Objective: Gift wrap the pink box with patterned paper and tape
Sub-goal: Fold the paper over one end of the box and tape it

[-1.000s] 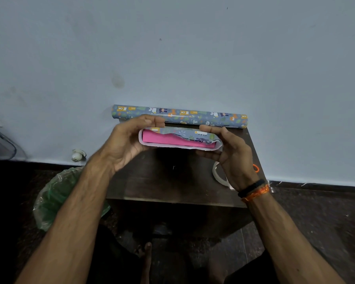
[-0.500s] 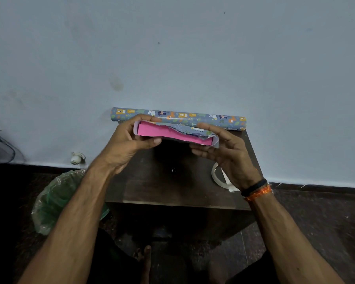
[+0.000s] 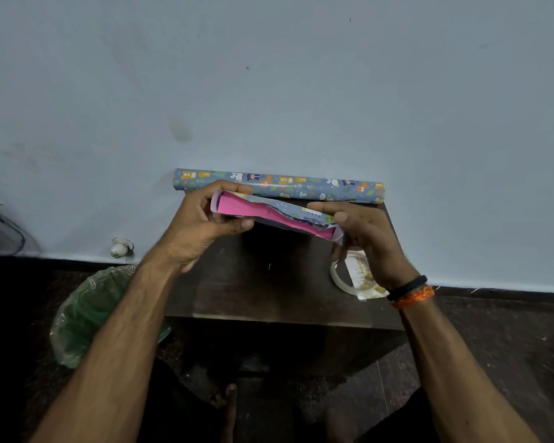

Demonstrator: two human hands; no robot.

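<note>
Left hand (image 3: 202, 225) grips the near-left end of the pink box (image 3: 253, 211), thumb beneath and fingers curled over the top; right hand (image 3: 362, 235) pinches the opposite end, fingers pressing the patterned paper (image 3: 288, 208) down, seemingly to keep the loose wrap from springing open; box held tilted above the table (image 3: 263, 282), not resting on it; tape roll (image 3: 346, 279) just below the right fingers, within reach; paper roll (image 3: 279, 184) beyond both fingertips, against the wall.

Pink box (image 3: 253, 211), half-wrapped, tilted
</note>
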